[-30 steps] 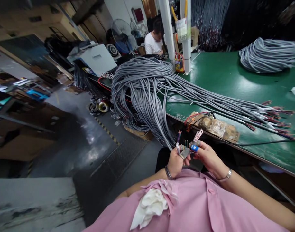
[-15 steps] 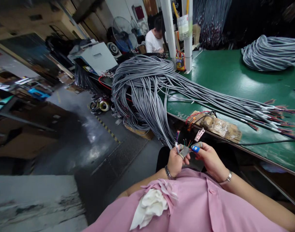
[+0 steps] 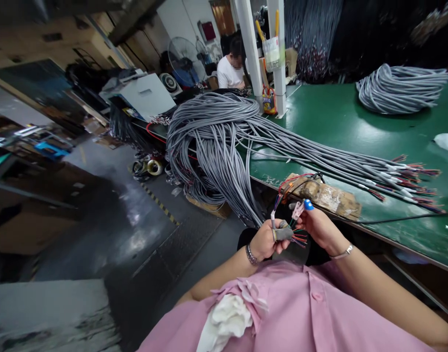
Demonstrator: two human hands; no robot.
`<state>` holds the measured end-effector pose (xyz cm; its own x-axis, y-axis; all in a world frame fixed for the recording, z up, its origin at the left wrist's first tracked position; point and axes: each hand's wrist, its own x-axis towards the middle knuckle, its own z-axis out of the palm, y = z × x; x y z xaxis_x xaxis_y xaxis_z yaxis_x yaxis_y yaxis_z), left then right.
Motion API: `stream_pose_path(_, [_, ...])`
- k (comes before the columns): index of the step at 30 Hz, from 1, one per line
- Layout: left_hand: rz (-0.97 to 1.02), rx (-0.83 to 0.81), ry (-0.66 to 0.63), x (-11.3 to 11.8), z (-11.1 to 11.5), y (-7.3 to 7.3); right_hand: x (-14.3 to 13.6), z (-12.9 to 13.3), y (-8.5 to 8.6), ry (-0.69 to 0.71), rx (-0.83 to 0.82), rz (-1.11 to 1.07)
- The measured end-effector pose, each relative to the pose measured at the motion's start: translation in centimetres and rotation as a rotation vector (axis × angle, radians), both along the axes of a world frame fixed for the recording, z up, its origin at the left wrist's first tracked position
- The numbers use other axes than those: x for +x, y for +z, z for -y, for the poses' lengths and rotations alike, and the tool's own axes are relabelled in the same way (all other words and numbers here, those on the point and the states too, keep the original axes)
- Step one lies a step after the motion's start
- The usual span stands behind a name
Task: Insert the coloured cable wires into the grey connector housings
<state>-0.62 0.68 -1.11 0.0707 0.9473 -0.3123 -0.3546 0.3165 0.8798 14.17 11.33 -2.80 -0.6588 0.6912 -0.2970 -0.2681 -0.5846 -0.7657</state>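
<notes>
My left hand [image 3: 268,240], with grey coverings on thumb and finger, is closed on a grey cable end whose thin coloured wires [image 3: 299,238] fan out to the right. A white-banded cable tip [image 3: 272,217] stands up beside its fingers. Close on the right, my right hand [image 3: 316,226], a blue cover on one fingertip, is at the pink clip [image 3: 297,210] and some green wires; its exact hold is too small to tell. A big bundle of grey cables [image 3: 224,151] hangs over the bench edge, and its stripped ends [image 3: 410,183] lie on the green bench.
On the green bench [image 3: 330,117] are a worn wooden block [image 3: 330,198] near the edge and a coiled cable bundle [image 3: 399,90]. White posts [image 3: 279,88] rise behind. A person in white [image 3: 229,72] sits beyond, near a fan.
The coloured wires in my left hand now spread right and downward instead of up. My right hand has shifted slightly up and right, to the pink clip. The camera view has moved a little.
</notes>
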Motion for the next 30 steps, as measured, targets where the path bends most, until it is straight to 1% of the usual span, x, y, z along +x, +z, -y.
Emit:
stream_pose_path(3, [0.046,-0.011,-0.029,0.1,-0.8,-0.1,-0.4,0.1,0.0,-0.03,0.01,-0.047])
stream_pose_path(8, [0.089,-0.027,-0.024,0.1,-1.7,-1.0,-0.7,0.5,-0.3,-0.093,-0.068,-0.116])
stream_pose_path(13, [0.064,-0.05,-0.035,0.3,-1.8,-1.7,-1.2,0.6,-0.5,-0.218,-0.068,-0.123])
stream_pose_path(16, [0.039,-0.075,-0.049,0.3,-1.6,-1.7,-1.4,0.6,-0.6,-0.237,-0.066,-0.118])
stream_pose_path(19, [0.019,-0.079,-0.06,0.3,-1.5,-1.6,-1.3,0.7,-0.6,-0.208,-0.066,-0.124])
stream_pose_path(23, [0.027,-0.063,-0.058,0.2,-1.1,-1.6,-0.8,0.6,-0.4,-0.1,-0.134,-0.125])
stream_pose_path(26, [0.014,-0.055,-0.047,0.3,-0.4,-1.3,-0.3,0.6,0.0,-0.024,-0.17,-0.133])
stream_pose_path(28, [-0.004,-0.053,-0.012,0.6,0.3,-0.9,-0.2,0.7,0.4,0.003,-0.164,-0.119])
stream_pose_path(30, [-0.022,-0.049,0.055,1.0,0.8,-0.4,-0.2,0.9,0.6,-0.016,-0.116,-0.082])
